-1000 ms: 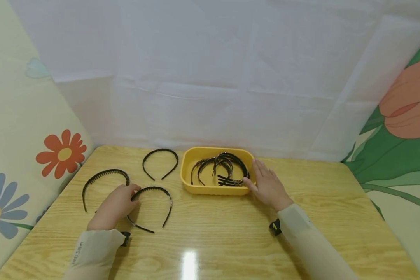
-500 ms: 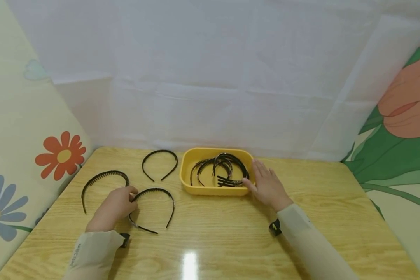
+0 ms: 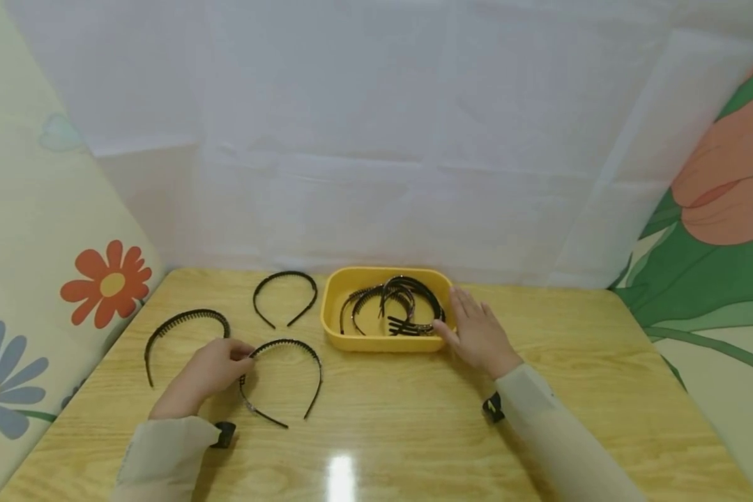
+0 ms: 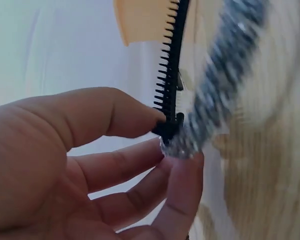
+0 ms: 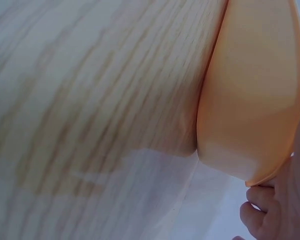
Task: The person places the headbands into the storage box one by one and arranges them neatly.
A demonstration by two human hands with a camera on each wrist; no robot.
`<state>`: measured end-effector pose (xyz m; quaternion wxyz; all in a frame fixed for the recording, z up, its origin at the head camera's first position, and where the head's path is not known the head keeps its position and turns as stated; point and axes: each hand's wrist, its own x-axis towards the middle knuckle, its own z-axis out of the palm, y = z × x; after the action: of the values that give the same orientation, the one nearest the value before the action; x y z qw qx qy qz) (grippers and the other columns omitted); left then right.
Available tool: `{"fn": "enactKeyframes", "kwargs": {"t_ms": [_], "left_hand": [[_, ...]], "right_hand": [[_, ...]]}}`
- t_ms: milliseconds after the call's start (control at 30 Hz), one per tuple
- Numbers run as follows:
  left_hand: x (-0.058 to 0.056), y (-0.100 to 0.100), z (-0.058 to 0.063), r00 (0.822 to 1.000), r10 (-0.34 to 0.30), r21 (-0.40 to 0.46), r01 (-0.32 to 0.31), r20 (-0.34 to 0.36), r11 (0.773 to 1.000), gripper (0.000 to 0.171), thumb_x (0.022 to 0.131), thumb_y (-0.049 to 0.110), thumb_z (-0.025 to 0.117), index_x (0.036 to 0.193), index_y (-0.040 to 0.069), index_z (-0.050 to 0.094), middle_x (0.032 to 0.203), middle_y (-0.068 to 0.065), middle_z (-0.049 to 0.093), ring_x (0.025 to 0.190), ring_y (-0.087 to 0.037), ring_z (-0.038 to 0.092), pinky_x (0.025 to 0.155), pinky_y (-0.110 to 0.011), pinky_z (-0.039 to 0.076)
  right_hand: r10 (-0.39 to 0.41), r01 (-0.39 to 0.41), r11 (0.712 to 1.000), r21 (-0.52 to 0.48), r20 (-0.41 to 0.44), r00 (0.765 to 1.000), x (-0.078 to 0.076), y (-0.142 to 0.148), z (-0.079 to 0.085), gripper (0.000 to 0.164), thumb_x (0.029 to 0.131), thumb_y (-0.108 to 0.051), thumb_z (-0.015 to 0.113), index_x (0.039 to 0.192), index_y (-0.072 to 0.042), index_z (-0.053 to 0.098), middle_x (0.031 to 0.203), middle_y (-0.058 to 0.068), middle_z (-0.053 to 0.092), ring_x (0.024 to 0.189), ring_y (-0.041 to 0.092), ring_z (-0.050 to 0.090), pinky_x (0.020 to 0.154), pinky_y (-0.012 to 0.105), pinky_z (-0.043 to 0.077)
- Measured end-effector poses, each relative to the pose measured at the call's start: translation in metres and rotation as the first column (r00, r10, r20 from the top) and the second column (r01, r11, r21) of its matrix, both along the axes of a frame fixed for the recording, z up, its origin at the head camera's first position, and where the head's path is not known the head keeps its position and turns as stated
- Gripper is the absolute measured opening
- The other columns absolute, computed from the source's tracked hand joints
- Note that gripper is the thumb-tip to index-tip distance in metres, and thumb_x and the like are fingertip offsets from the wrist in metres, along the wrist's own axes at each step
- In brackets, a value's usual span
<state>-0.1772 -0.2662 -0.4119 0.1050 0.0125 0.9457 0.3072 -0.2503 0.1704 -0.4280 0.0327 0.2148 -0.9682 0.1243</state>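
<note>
My left hand [image 3: 210,369] pinches a thin black toothed headband [image 3: 320,380] between thumb and fingers, by the left side of its arc. Close up in the left wrist view, the headband's comb teeth [image 4: 166,75] and a blurred silvery glitter strip [image 4: 225,75] show by the fingertips. A yellow plastic basket [image 3: 376,343] stands at the middle back, holding several dark headbands [image 3: 408,324]. Against its right end lies my right hand [image 3: 480,338], fingers straight and thumb at the rim. The basket's smooth outer wall [image 5: 250,85] fills part of the right wrist view.
Two more black headbands lie on the wooden table [image 3: 401,425]: a wide toothed one [image 3: 188,315] at the left and a slim one [image 3: 285,275] left of the basket. A white cloth [image 3: 376,139] hangs behind the table, with flower-patterned walls [image 3: 12,230] at both sides.
My left hand and the pinched headband have shifted slightly right and toward me. The headband's ends have swung rightward. My right hand stays at the basket.
</note>
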Motion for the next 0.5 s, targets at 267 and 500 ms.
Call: {"fn": "enactKeyframes", "kwargs": {"t_ms": [267,500], "left_hand": [[0.0013,-0.0018,-0.0006,0.996,0.013,0.191,-0.030,0.092,0.981,0.043,0.104,0.018,0.058,0.134,-0.011,0.058,0.128,-0.028,0.063,0.108,-0.034,0.065,0.087,-0.047,0.057],[0.0028,-0.0014,0.0004,0.992,0.021,0.307,-0.060,0.128,0.950,0.042,0.104,0.018,0.057,0.135,-0.010,0.058,0.126,-0.024,0.066,0.109,-0.028,0.065,0.086,-0.040,0.058]], "right_hand": [[-0.003,0.003,1.000,0.000,0.007,1.000,-0.0005,0.0002,-0.0004,0.082,0.107,-0.053,0.038,0.159,0.005,0.013,0.165,0.024,0.017,0.152,0.040,0.021,0.123,0.058,0.015],[0.000,0.000,1.000,-0.001,0.004,1.000,0.0010,-0.0002,0.0010,0.082,0.107,-0.054,0.038,0.159,0.006,0.013,0.165,0.024,0.018,0.152,0.040,0.021,0.123,0.058,0.015]]}}
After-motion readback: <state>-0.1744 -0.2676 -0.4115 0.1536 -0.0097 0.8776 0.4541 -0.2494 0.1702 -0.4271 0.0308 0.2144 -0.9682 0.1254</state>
